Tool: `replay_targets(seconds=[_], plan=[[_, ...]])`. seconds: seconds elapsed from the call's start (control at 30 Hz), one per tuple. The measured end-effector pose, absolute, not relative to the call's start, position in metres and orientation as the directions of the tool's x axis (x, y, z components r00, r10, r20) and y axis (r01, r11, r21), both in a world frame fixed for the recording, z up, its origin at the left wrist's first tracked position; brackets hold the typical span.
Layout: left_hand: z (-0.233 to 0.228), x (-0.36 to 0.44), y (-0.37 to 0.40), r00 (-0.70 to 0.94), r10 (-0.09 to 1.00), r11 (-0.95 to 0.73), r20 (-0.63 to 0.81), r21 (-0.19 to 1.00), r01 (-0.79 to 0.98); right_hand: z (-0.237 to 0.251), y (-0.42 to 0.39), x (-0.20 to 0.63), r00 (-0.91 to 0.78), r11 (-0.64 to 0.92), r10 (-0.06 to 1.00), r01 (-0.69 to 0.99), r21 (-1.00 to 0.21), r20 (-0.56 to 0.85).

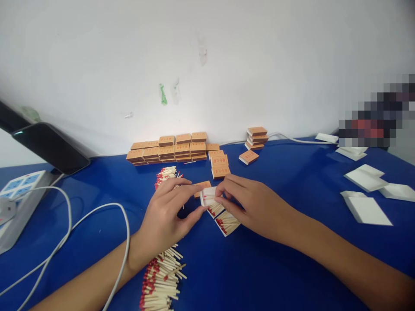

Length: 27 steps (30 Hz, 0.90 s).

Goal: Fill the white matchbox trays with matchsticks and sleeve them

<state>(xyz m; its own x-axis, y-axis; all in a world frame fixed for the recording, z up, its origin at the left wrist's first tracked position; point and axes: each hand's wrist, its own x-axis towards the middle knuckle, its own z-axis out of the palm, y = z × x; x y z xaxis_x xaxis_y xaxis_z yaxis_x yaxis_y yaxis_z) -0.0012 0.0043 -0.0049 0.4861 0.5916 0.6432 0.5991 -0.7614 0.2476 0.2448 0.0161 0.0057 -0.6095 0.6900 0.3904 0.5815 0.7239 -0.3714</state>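
Note:
Both hands meet over a white inner matchbox tray (209, 199) filled with red-tipped matches, on the blue table (259, 268). My left hand (167, 214) pinches the tray's left end between thumb and fingers. My right hand (251, 203) holds its right side with the fingertips. A second filled tray (228, 223) lies just below, partly under my right hand. An orange matchbox sleeve (201, 186) lies right behind the held tray. A heap of loose matches (162, 278) sits under my left wrist, and a smaller heap (166, 174) lies beyond my left hand.
Rows of stacked orange matchboxes (168, 151) line the wall, with a smaller stack (256, 137) and single boxes (249, 157) to the right. White cartons (366, 177) lie at right. A power strip (19, 203), white cables (97, 216) and a dark phone (52, 147) occupy the left.

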Motion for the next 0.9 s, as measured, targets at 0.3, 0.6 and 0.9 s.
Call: replay_targets(seconds=[0.3, 0.6, 0.9], plan=[[-0.005, -0.001, 0.006, 0.406, 0.638, -0.702, 0.654, 0.278, 0.656, 0.016, 0.055, 0.287, -0.465, 0.576, 0.795, 0.780, -0.246, 0.390], [-0.005, -0.001, 0.006, 0.424, 0.617, -0.725, 0.663, 0.268, 0.635, 0.014, 0.060, 0.297, -0.499, 0.437, 0.864, 0.808, -0.397, -0.065], [-0.007, -0.002, 0.006, 0.426, 0.620, -0.727, 0.659, 0.279, 0.627, 0.012, 0.058, 0.298, -0.499, 0.405, 0.860, 0.795, -0.451, -0.108]])
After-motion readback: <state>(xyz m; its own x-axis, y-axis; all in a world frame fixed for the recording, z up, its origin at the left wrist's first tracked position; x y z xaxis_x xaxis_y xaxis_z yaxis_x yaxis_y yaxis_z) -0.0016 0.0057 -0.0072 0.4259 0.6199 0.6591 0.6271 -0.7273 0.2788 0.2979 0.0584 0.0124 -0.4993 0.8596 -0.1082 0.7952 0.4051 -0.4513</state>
